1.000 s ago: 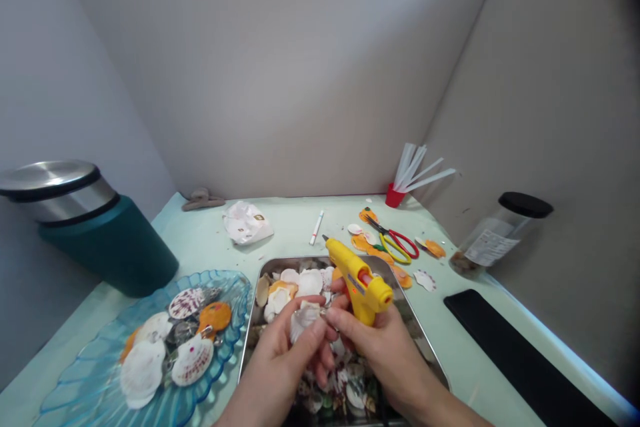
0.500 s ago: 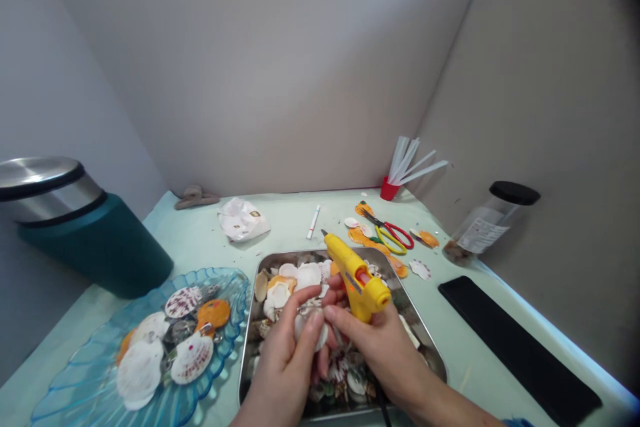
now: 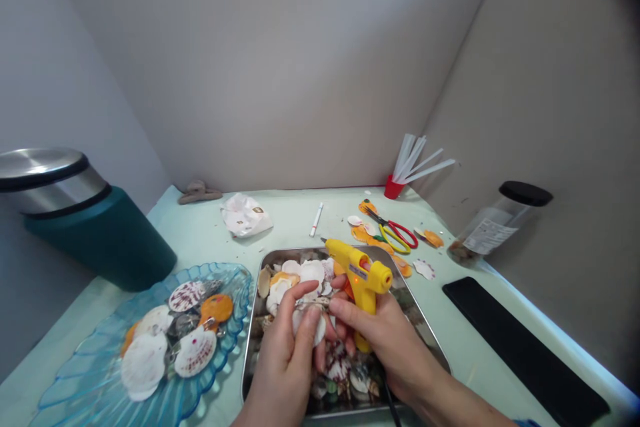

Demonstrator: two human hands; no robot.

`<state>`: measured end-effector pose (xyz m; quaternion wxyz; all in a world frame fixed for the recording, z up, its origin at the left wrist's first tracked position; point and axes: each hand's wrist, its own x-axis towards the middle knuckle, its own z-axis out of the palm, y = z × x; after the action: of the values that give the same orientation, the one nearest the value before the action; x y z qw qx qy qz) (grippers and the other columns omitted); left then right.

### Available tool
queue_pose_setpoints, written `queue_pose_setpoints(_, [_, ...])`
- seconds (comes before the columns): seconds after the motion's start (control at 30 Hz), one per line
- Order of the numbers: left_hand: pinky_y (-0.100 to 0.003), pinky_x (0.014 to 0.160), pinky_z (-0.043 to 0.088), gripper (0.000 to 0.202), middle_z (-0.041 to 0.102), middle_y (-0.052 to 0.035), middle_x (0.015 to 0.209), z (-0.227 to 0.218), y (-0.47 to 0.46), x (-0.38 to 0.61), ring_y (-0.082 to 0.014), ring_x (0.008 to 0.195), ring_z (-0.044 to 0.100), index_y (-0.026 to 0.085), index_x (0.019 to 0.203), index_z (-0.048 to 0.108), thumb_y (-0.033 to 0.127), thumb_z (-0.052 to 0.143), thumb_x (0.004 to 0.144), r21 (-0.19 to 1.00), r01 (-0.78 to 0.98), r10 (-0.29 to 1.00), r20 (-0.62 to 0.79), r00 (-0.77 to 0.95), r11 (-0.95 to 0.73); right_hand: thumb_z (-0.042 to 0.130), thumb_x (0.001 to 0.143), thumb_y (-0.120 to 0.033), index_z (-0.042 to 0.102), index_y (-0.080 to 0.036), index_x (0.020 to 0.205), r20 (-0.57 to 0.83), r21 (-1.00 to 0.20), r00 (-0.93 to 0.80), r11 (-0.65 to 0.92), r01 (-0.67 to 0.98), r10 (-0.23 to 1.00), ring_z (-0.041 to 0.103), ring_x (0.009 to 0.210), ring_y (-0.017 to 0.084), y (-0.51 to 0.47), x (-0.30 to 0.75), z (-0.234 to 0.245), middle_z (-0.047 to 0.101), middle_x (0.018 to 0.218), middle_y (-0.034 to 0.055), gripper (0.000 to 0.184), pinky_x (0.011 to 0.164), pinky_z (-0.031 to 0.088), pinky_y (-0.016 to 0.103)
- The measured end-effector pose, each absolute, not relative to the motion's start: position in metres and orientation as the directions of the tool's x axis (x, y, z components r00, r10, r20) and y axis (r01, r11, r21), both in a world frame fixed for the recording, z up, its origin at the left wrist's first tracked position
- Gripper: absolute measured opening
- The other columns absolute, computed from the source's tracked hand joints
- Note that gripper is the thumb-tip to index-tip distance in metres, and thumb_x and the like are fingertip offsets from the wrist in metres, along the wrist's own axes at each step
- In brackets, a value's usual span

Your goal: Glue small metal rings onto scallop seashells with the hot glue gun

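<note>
My left hand [image 3: 283, 357] pinches a white seashell [image 3: 319, 330] between thumb and fingers, over a metal tray [image 3: 425, 323] of mixed shells. A yellow hot glue gun [image 3: 367, 279] rests in my right hand [image 3: 397, 337], its nozzle pointing up and to the left, away from me. An orange light glows on its side. The thumb and fingertips of my right hand meet the left fingers at the shell, which they partly hide. A dark cord runs down below the gun.
On the left stand a blue scalloped dish [image 3: 85, 373] with several shells and a green flask [image 3: 100, 233]. Behind the tray lie a crumpled wrapper [image 3: 246, 215], a marker [image 3: 317, 219] and scissors [image 3: 397, 233]. Glue sticks [image 3: 413, 157], a lidded jar [image 3: 493, 227] and a black slab [image 3: 520, 343] are to the right.
The glue gun has tilted and sunk slightly in my right hand, with more of its handle showing. Both hands stay together at the shell. The view has shifted slightly.
</note>
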<state>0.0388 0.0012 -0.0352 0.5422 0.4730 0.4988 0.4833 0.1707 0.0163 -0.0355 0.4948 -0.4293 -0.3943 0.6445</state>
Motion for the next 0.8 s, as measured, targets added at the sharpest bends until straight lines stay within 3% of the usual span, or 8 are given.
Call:
queue_pose_setpoints(0.23, [-0.022,0.044,0.036,0.040,0.046,0.0073,0.044,-0.0367,0.0016,0.0374,-0.0133,0.040,0.045,0.021,0.113,0.055,0.047,0.054,0.083,0.996,-0.016,0.996,-0.085,-0.010,0.085,0.074,0.072,-0.023,0.055,-0.019,0.095,-0.200,-0.869,-0.247,-0.288,-0.402,0.948,0.051,0.052,0.007,0.0168,0.1737,-0.0380,0.057,0.066,-0.0053,0.031,0.044,0.039,0.016])
queue_pose_setpoints(0.47, [-0.019,0.045,0.032,0.045,0.046,0.0088,0.044,-0.0391,0.0016,0.0378,-0.0100,0.041,0.041,0.017,0.120,0.046,0.045,0.054,0.085,0.979,-0.143,0.987,-0.133,0.092,0.145,0.075,0.071,-0.020,0.056,-0.018,0.098,-0.166,-0.886,-0.158,-0.218,-0.410,0.973,0.052,0.056,0.006,0.0153,0.1747,-0.0384,0.058,0.072,-0.0049,0.033,0.045,0.040,0.016])
queue_pose_setpoints(0.67, [-0.017,0.039,0.027,0.024,0.048,0.0084,0.042,-0.0413,0.0032,0.0361,-0.0073,0.036,0.036,0.018,0.091,0.050,0.042,0.052,0.087,0.992,-0.014,0.988,-0.126,0.089,0.128,0.074,0.071,-0.019,0.056,-0.016,0.097,-0.169,-0.884,-0.159,-0.221,-0.412,0.973,0.049,0.051,0.004,0.0164,0.1752,-0.0356,0.058,0.071,-0.0048,0.032,0.044,0.040,0.015])
queue_pose_setpoints(0.8, [-0.018,0.047,0.034,0.025,0.049,0.0085,0.046,-0.0407,0.0022,0.0366,-0.0090,0.044,0.042,0.018,0.102,0.049,0.038,0.053,0.087,0.996,-0.030,0.992,-0.084,0.095,0.087,0.073,0.071,-0.019,0.056,-0.016,0.093,-0.192,-0.863,-0.195,-0.260,-0.433,0.962,0.046,0.046,0.004,0.0172,0.1755,-0.0360,0.057,0.060,-0.0056,0.027,0.043,0.038,0.014])
